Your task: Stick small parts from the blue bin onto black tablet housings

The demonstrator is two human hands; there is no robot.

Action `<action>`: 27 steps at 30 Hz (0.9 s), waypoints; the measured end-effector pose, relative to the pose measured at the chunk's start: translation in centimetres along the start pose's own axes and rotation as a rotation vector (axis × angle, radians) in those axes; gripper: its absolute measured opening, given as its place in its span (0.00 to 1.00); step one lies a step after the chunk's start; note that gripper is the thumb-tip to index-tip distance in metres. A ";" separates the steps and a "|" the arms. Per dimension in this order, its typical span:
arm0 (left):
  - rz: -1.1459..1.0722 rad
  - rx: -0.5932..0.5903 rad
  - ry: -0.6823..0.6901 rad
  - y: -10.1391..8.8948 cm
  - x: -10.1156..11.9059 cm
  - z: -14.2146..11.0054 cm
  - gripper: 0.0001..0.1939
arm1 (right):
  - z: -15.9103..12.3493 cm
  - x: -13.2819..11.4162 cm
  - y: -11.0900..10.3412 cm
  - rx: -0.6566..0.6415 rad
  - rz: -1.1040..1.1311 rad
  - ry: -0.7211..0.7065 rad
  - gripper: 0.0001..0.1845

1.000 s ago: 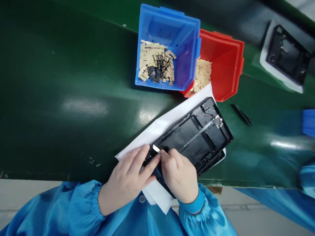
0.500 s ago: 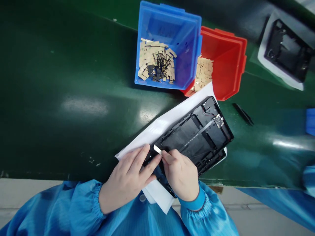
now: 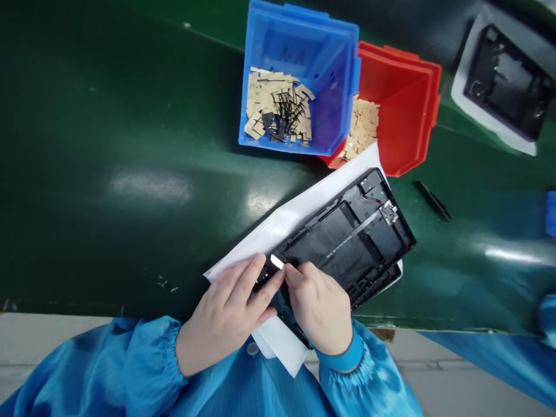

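- Head view: right hand [image 3: 321,310] pinches a pale strip [image 3: 277,262] at the black housing's [image 3: 347,243] left end, by the bench's [image 3: 108,127] near edge.
- Left hand [image 3: 223,315], fingers spread, covers that end's corner.
- White sheet [image 3: 269,231] beneath; blue bin [image 3: 334,104], red bin [image 3: 408,110] beyond.

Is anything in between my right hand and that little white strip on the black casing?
Nothing visible: the right hand's fingertips are right at the near end of the white strip. The left hand is beside it, not between.
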State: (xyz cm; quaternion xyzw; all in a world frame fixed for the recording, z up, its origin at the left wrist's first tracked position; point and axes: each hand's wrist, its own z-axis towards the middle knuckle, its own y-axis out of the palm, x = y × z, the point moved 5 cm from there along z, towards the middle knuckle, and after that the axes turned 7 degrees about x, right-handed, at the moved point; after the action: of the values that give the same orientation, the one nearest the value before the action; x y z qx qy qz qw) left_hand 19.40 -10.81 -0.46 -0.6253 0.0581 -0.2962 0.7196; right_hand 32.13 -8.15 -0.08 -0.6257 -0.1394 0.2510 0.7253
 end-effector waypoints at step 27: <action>-0.069 0.169 -0.093 -3.3 -2.7 2.1 0.28 | -1.0 0.0 -0.2 -0.085 -0.035 0.160 0.14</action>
State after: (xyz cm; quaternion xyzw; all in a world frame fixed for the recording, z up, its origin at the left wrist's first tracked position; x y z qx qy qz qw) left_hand 17.02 -7.81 2.27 -0.5771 -0.0222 -0.2954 0.7611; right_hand 32.63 -9.00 -0.01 -0.6715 -0.1027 0.1813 0.7111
